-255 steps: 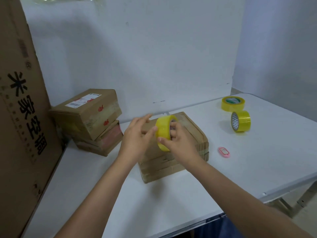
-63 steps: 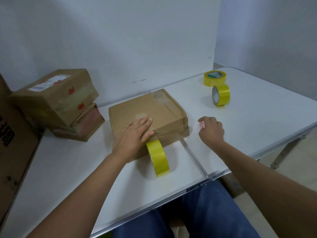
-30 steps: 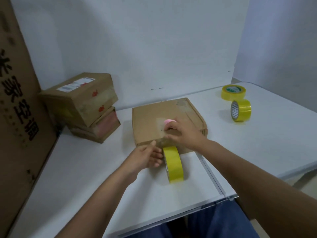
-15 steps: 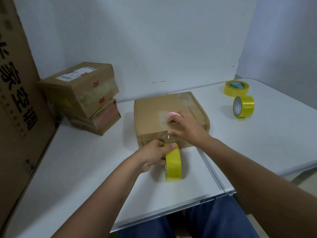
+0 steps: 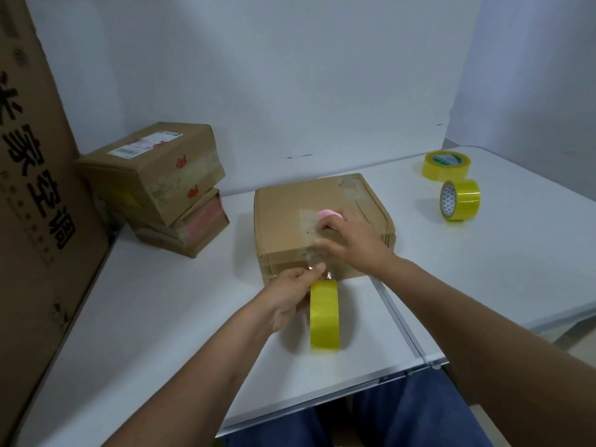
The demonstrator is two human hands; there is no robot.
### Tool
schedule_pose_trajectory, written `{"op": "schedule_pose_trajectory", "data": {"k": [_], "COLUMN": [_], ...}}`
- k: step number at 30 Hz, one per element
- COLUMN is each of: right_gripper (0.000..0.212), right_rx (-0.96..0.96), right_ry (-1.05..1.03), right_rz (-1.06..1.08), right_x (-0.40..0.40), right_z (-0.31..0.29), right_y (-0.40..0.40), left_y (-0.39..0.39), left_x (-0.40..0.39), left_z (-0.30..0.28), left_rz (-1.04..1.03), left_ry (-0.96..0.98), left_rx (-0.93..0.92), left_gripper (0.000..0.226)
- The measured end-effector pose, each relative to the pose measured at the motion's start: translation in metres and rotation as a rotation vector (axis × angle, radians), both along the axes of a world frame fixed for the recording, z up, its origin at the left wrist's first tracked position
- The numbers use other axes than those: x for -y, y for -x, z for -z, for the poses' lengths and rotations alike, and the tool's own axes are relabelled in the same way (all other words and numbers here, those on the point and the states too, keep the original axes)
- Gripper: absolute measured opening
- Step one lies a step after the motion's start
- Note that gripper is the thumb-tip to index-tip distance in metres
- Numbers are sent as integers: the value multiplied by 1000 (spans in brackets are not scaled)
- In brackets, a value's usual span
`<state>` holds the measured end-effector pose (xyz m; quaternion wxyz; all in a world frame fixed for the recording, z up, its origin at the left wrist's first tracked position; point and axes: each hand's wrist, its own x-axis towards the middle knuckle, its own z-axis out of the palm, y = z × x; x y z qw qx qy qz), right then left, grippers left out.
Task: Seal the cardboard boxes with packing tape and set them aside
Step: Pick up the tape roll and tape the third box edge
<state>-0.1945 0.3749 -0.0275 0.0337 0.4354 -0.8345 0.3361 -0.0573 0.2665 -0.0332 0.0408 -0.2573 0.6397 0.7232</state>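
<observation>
— Head view first: where is the flat cardboard box (image 5: 309,217)?
— It lies in the middle of the white worktop (image 5: 161,311), its near edge facing the person. A clear strip of tape (image 5: 317,262) runs from its top over the near face down to the yellow tape roll (image 5: 324,317), which stands on edge just in front of it.

— And the hands?
— The left hand (image 5: 290,298) has its fingers curled round the roll's left side, thumb up at the strip. The right hand (image 5: 348,243) rests on the box's near top edge, fingers bent around a small pink cutter (image 5: 327,215) and pressing on the tape.

— What else is around?
— Two stacked boxes (image 5: 161,185) sit far left, the upper one tilted across the lower. A tall printed carton (image 5: 35,201) stands at the left edge. Two more yellow rolls sit far right: one flat roll (image 5: 446,165), one upright roll (image 5: 461,200) just in front of it.
</observation>
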Motion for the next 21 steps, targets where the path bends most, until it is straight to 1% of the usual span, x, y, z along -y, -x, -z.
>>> {"op": "schedule_pose_trajectory", "data": {"k": [2,4,6,9,11,13,17,21], "right_gripper": [21,27,32,33,26,18,11,8], "right_rx": [134,246,297,276,239,213,134,99], "right_ry": [94,178,194,101,-36,-124,-163,-226], "right_rz": [-8,27,57,58,45,-4,-73,-123], "right_x": [-2,-7,-13,-19,-22,-23,-22,-14], "right_z": [-6,-10,-15,-26,-30,-30,-28,-35], "right_y": [0,-1,-4,-11,-15,-20,-25,-31], "left_y": [-4,-6,-8,-8,-8,-7,-7,-8], "left_x": [-1,-1,-1,-1,-1,-3,-6,-6], "left_z": [3,5,6,7,5,4,2,1], "left_rz": [-85,-120,-121,-117,-117,-117,-125,-104], "left_ry": [-55,-99,-109,-97,-87,-72,-65,-62], "left_rx": [-15,-23,-25,-29,-38,-40,-45,-54], "left_gripper": [24,23,17,6,6,5,3,5]}}
